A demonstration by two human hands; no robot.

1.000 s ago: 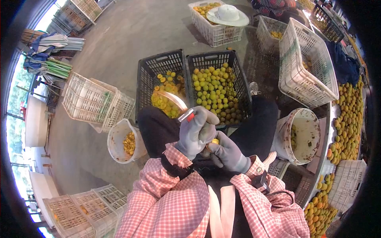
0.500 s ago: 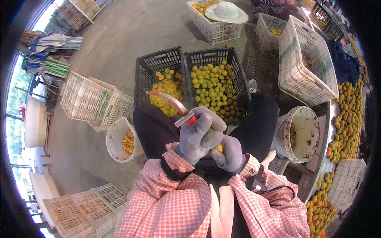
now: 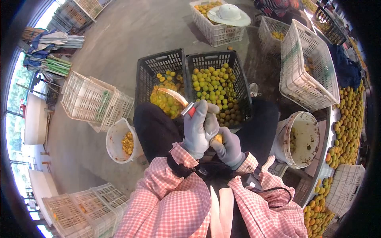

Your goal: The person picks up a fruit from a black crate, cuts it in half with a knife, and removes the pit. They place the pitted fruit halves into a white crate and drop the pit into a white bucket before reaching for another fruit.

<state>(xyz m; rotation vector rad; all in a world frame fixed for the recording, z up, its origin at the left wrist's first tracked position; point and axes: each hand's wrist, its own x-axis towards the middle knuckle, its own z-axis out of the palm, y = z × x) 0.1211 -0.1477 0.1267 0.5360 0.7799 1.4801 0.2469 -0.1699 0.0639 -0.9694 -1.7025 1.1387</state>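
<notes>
My gloved left hand (image 3: 201, 129) is closed round the red handle of a curved knife (image 3: 174, 96), its blade pointing up and left over a black crate. Beside it and touching it, my gloved right hand (image 3: 229, 150) pinches a small yellow fruit (image 3: 218, 138) that looks like an apricot, mostly hidden by the fingers. In front stand two black crates: the left crate (image 3: 149, 63) holds yellow fruit, some seemingly cut, and the right crate (image 3: 206, 58) holds whole green-yellow fruit and some browner ones.
A white bucket (image 3: 114, 148) with orange-yellow pieces stands left of my knees; a stained bucket (image 3: 309, 137) stands right. White crates (image 3: 85, 99) flank both sides. A white hat (image 3: 229, 14) rests on a fruit crate. Heaps of fruit (image 3: 344, 127) line the right edge. Another person sits behind.
My left hand has tilted and risen slightly, turning the knife blade a little rightward. My right hand still grips the fruit, marginally lower. The whole view has shifted slightly.
</notes>
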